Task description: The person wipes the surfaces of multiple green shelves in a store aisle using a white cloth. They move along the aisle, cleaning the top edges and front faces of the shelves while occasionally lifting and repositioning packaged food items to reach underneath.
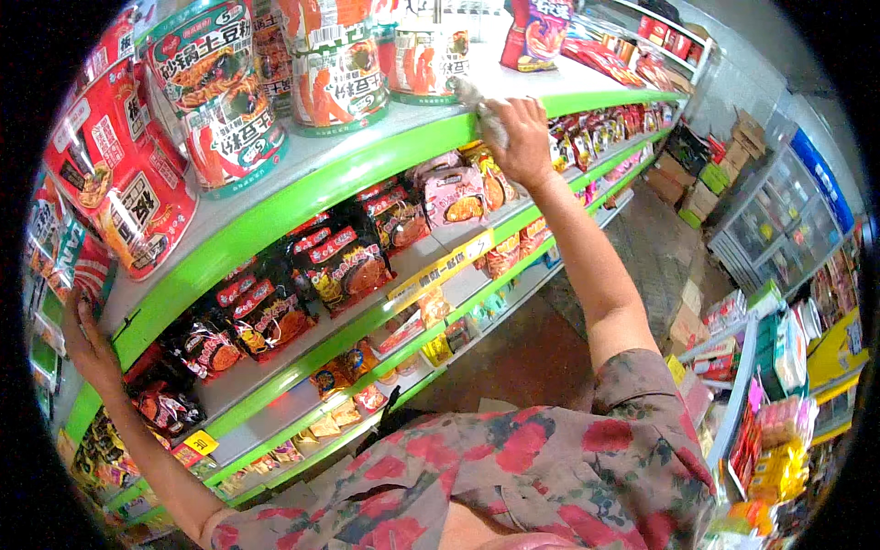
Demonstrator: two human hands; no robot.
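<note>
My right hand (520,141) is closed on a crumpled greyish cloth (492,127), which touches the green front edge (385,152) of the top shelf. Just left of the cloth stands a white, red and green noodle multipack (423,65). My left hand (93,347) rests at the shelf's left end, fingers extended and seemingly holding nothing. Near its fingertips is a red and green package (93,265); whether they touch I cannot tell. A large red noodle multipack (120,172) stands above it. A purple and red snack bag (536,34) stands upright beyond my right hand.
Lower shelves hold rows of black noodle packets (337,265) and pink packets (454,196). A yellow price strip (440,271) runs along one edge. To the right are a glass-door refrigerator (784,210), stacked cardboard boxes (677,175) and another loaded shelf rack (735,392), beyond the floor aisle.
</note>
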